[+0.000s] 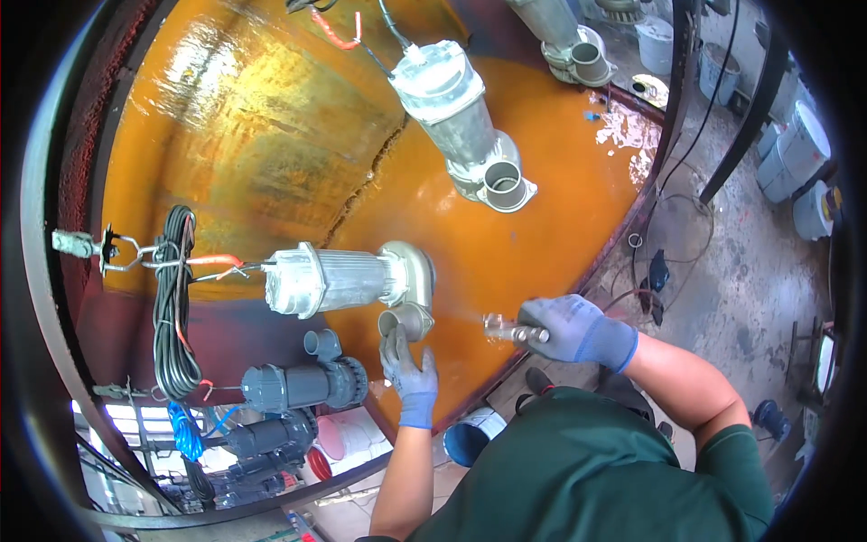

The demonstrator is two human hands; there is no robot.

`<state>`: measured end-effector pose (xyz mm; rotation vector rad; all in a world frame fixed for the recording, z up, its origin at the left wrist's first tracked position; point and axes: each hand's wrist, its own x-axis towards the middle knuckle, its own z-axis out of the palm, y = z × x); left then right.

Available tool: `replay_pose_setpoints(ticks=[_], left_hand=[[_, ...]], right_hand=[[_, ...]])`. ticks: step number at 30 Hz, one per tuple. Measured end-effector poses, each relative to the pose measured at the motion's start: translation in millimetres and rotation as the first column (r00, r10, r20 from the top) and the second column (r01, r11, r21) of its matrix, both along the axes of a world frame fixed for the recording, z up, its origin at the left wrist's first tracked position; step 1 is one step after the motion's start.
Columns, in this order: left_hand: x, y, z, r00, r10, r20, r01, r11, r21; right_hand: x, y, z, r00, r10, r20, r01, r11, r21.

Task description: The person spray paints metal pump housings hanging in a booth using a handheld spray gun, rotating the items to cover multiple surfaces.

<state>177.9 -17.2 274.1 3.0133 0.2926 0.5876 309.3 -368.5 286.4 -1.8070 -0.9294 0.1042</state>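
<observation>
A silvery submersible pump (pixel 348 280) hangs in front of me, its motor body toward the left and its outlet facing down toward me. My left hand (pixel 411 372), in a grey-blue glove, grips the rim of the outlet pipe (pixel 406 320). To the right, my gloved right hand (pixel 571 327) is closed round a metal spray gun (pixel 508 329). The gun points left at the pump, and a faint mist shows between them. How the right fingers sit on the trigger is hidden.
An orange-coated booth wall (pixel 244 117) curves behind the pump. Another silvery pump (pixel 456 113) hangs farther back. Dark grey pumps (pixel 293 387) hang at lower left, near a coiled cable (pixel 172 316). A paint bucket (pixel 471 435) stands below my hands; white buckets (pixel 799 144) are at right.
</observation>
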Motion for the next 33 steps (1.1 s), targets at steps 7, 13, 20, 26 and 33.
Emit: replay_pose_setpoints(ticks=[7, 13, 20, 26, 33], left_hand=[[-19, 32, 4, 0.998, -0.055, 0.024, 0.055, 0.998, -0.002], [-36, 81, 2, 0.999, 0.003, 0.051, -0.003, 1.0, 0.014], [-1, 128, 65, 0.932, 0.302, 0.2, -0.151, 0.826, -0.543], [74, 92, 179, 0.859, 0.393, 0.329, 0.068, 0.549, -0.833], [154, 109, 197, 0.911, 0.341, 0.229, 0.096, 0.365, -0.926]], right_hand=[[2, 16, -4, 0.979, -0.203, -0.025, 0.203, 0.979, -0.017], [-2, 19, -3, 0.977, -0.148, -0.156, 0.128, 0.983, -0.133], [2, 19, 6, 0.962, 0.014, -0.273, -0.058, 0.987, -0.152], [6, 19, 11, 0.915, -0.224, -0.335, 0.172, 0.969, -0.178], [-5, 9, 2, 0.973, -0.089, -0.212, 0.064, 0.99, -0.122]])
